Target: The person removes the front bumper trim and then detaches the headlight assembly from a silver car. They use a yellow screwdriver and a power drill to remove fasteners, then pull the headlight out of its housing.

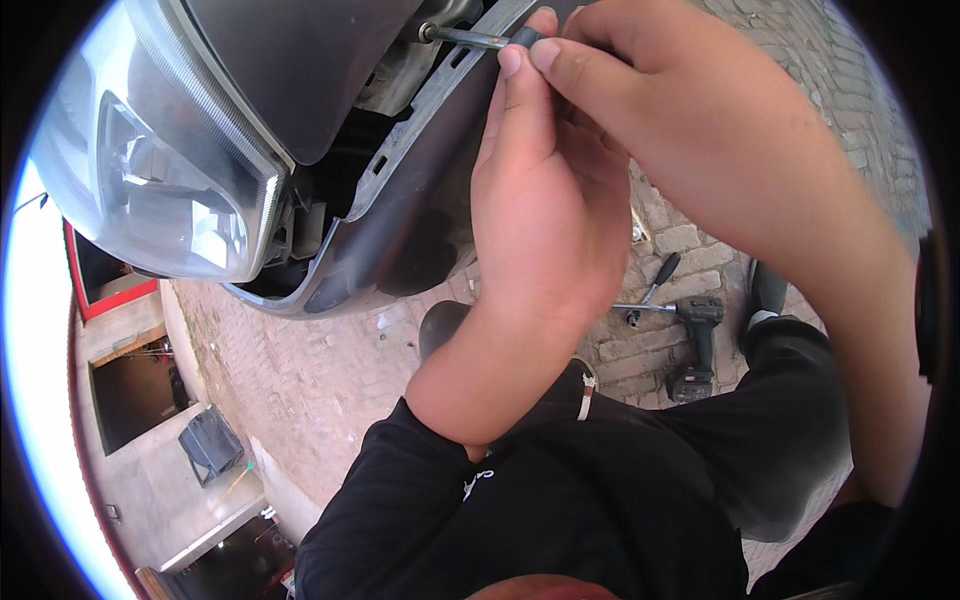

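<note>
Both of my hands meet at the top of the view, in front of a car's opened front end. My left hand point(545, 190) is raised with its thumb and fingers closed round the dark grip of a screwdriver point(468, 38). My right hand point(610, 80) pinches the same grip from the right, thumb pressed against it; its other fingers are partly hidden. The metal shaft points left, its tip at a round fastener point(428, 32) beside the metal edge strip point(400, 140) of the dark bumper point(400, 215). The exact tip shape is too small to tell.
A large clear headlight point(170, 170) fills the upper left. On the brick paving near my legs lie a cordless impact driver point(700, 335) with a long bit and a black-handled screwdriver point(660, 280). A dark box point(210, 445) stands by the building at the left.
</note>
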### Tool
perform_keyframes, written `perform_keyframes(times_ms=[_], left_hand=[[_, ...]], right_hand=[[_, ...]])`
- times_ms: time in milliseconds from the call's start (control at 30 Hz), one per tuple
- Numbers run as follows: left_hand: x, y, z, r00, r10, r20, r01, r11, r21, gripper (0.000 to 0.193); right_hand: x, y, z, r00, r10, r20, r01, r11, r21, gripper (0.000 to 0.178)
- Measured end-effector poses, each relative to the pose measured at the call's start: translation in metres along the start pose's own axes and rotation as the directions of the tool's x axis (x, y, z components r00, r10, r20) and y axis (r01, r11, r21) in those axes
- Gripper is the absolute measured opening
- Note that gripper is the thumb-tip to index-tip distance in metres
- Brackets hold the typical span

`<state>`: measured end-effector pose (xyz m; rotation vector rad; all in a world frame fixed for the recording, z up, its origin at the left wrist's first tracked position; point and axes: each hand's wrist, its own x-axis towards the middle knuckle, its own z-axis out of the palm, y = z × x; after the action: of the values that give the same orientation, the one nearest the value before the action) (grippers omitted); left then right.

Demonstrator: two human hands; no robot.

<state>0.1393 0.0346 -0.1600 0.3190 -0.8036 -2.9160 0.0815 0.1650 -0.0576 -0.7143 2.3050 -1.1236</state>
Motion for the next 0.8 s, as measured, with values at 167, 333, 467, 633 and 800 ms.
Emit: perform_keyframes(times_ms=[167,333,467,633,800], left_hand=[[0.004,-0.005,0.003,0.960,-0.045,0.278,0.007,0.990,0.139,0.040],[0.009,-0.016,0.015,0.974,0.001,0.225,-0.071,0.951,0.302,0.040],[0.025,-0.020,0.022,0.963,-0.010,0.269,-0.084,0.937,0.339,0.040],[0.033,-0.020,0.014,0.975,-0.052,0.218,-0.015,0.957,0.291,0.040],[0.035,-0.018,0.008,0.984,-0.113,0.140,0.086,0.979,0.183,0.040]], right_hand=[[-0.018,0.032,-0.013,0.996,0.056,-0.071,-0.050,0.996,0.078,0.037],[-0.008,0.021,-0.017,0.980,0.129,-0.150,-0.124,0.991,0.041,0.034],[0.000,0.015,-0.017,0.975,0.077,-0.211,-0.074,0.997,0.021,0.030],[0.008,0.024,0.004,0.903,0.010,-0.430,-0.089,0.982,-0.165,0.022],[0.008,0.038,-0.007,0.942,-0.085,-0.325,0.000,0.967,-0.255,0.021]])
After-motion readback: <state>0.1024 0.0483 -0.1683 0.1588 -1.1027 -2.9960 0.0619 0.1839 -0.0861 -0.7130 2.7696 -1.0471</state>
